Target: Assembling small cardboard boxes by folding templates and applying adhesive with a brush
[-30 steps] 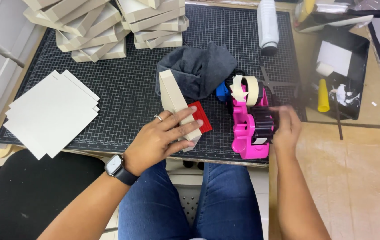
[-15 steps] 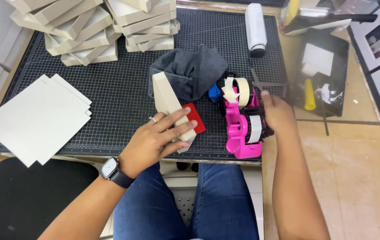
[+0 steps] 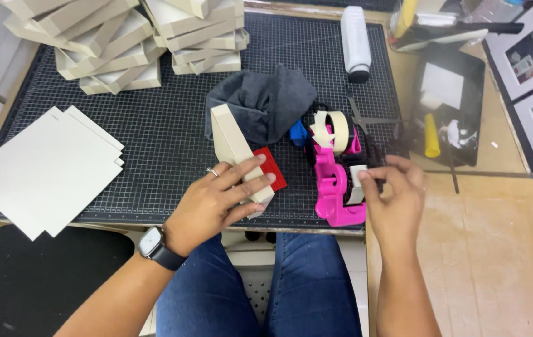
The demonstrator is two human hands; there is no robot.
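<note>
My left hand (image 3: 216, 196) presses flat on the near end of a beige cardboard box piece (image 3: 229, 138) that stands on the black cutting mat (image 3: 154, 118); a small red card (image 3: 272, 165) lies under my fingertips. My right hand (image 3: 394, 196) is at the right side of a pink tape dispenser (image 3: 332, 187), its thumb and fingers pinching a strip of pale masking tape (image 3: 357, 181) at the dispenser's front. The tape roll (image 3: 332, 129) sits at the dispenser's far end.
A grey cloth (image 3: 266, 103) lies behind the box piece. Stacks of folded beige boxes (image 3: 123, 43) fill the mat's far left, flat grey boards (image 3: 48, 168) lie at the left edge. A white bottle (image 3: 355, 40) and a black tray (image 3: 447, 112) with a yellow tool are on the right.
My right hand has closed on the tape end at the dispenser and pulled slightly toward me. The left hand stays on the box piece. The camera has tilted.
</note>
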